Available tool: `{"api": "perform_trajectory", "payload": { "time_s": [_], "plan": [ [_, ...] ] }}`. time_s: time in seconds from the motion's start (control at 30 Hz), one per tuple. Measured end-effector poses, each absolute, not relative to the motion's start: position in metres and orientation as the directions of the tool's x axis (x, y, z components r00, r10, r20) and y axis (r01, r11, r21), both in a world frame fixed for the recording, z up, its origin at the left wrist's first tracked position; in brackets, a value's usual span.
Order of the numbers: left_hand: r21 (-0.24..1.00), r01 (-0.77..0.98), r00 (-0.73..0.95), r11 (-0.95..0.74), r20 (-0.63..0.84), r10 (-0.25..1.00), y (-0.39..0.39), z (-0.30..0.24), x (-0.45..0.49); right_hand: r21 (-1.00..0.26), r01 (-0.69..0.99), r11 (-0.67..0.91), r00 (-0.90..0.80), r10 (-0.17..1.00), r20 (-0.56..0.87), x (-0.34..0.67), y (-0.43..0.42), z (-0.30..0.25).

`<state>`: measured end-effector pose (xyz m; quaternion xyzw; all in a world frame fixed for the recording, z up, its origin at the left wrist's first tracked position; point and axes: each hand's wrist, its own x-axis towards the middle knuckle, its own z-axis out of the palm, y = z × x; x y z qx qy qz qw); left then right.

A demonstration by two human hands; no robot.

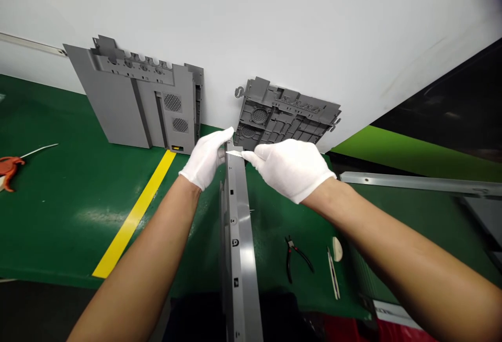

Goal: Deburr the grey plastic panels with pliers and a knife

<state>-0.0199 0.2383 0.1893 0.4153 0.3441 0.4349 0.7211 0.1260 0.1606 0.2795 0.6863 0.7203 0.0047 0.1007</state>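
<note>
The white cotton-gloved left hand (204,158) clenches the end of a long grey metal panel (237,237) running up from six o'clock; the gloved right hand (289,169) pinches a thin flat pale blade (234,153) at that end

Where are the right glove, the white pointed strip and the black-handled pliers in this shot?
right glove (290,169), head view, on the back of the hand
white pointed strip (234,152), head view, on its exposed length beside the fingertips
black-handled pliers (300,254), head view, on the right handle

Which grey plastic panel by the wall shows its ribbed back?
The right-hand panel: its ribbed back faces out, while the left panel shows its smooth face.
</note>
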Motion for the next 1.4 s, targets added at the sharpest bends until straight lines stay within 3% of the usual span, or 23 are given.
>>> {"api": "perform_trajectory", "payload": {
  "time_s": [0.27,1.4],
  "plan": [
    [0.911,-0.325,0.382,0.255,-0.120,0.917,0.2353,0.1921,-0.0191,0.212,0.973,0.089,-0.064,0.990,-0.123,0.1259,0.1576,0.2769],
    [0.912,-0.312,0.382,0.267,-0.137,0.914,0.2359,0.1910,-0.0206,0.224,0.966,0.130,-0.111,0.989,-0.095,0.1276,0.1528,0.2753]
  ]
}}
